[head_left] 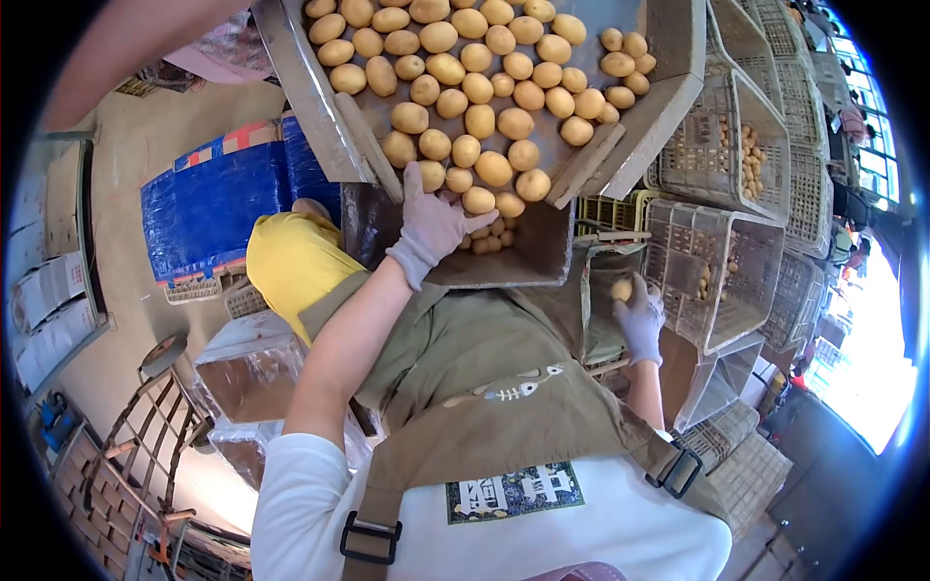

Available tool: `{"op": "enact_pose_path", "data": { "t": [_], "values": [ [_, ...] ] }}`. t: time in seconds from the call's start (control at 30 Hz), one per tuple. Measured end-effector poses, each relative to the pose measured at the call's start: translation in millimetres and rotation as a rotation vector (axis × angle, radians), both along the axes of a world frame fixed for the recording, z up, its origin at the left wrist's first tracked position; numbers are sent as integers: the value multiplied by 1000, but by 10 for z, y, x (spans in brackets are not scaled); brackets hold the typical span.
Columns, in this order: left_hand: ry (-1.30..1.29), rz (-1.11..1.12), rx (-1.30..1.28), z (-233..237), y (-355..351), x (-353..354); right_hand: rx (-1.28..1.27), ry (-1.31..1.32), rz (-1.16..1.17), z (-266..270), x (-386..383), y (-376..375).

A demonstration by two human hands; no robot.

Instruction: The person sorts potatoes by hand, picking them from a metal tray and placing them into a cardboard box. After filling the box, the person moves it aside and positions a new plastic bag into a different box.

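Many yellow potatoes [478,88] lie spread over a metal sorting chute [295,73] in front of me. At its narrow mouth, my left hand [433,230], in a pale glove, is spread open against the lowest potatoes. Beneath it is a brown box [528,266] with several smaller potatoes [492,238] inside. Off to the right, my gloved right hand [641,324] grips a single potato [622,290] over a green-grey bag or lined container [603,324].
Stacked plastic crates [722,266], some with potatoes, line the right side. Plastic-wrapped boxes [247,373] and a metal cart [160,455] stand at the left. A blue-covered stack [228,213] is beyond them. Another person's arm [136,48] reaches in at upper left.
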State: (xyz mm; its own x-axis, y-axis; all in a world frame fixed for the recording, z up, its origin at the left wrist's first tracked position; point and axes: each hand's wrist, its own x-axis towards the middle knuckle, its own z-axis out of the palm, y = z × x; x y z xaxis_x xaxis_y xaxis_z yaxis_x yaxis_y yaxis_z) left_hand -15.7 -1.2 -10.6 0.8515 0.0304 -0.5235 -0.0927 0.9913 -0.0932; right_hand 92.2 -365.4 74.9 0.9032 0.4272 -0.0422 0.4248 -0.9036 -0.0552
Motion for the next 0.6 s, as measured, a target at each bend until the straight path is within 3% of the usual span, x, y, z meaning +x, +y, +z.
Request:
{"op": "enact_pose_path", "data": {
  "t": [0.07,0.1,0.13,0.23,0.27,0.33,0.4,0.43,0.57,0.6],
  "values": [
    [-22,9,-13,-15,23,32,112,-58,20,28,-5,138],
    [-30,12,-32,-35,-13,17,288,-128,142,309,34,692],
    [-49,16,-45,-59,-21,32,530,36,81,473,37,1170],
    [-138,-21,37,-81,-43,62,602,75,417,473,319,2241],
    [-166,-29,46,-85,-46,58,556,-12,501,320,431,2536],
    [-116,-35,59,-82,-79,42,164,171,433,-68,675,2937],
    [-79,-33,67,-87,-97,73,-96,80,375,-227,694,3214],
    [-164,-12,25,-209,-118,70,-105,174,397,-154,770,3256],
    [-62,-8,54,-4,-86,67,-21,405,362,-102,890,3278],
    [-37,-4,51,43,-90,65,130,363,390,-115,873,3217]
  ]
}}
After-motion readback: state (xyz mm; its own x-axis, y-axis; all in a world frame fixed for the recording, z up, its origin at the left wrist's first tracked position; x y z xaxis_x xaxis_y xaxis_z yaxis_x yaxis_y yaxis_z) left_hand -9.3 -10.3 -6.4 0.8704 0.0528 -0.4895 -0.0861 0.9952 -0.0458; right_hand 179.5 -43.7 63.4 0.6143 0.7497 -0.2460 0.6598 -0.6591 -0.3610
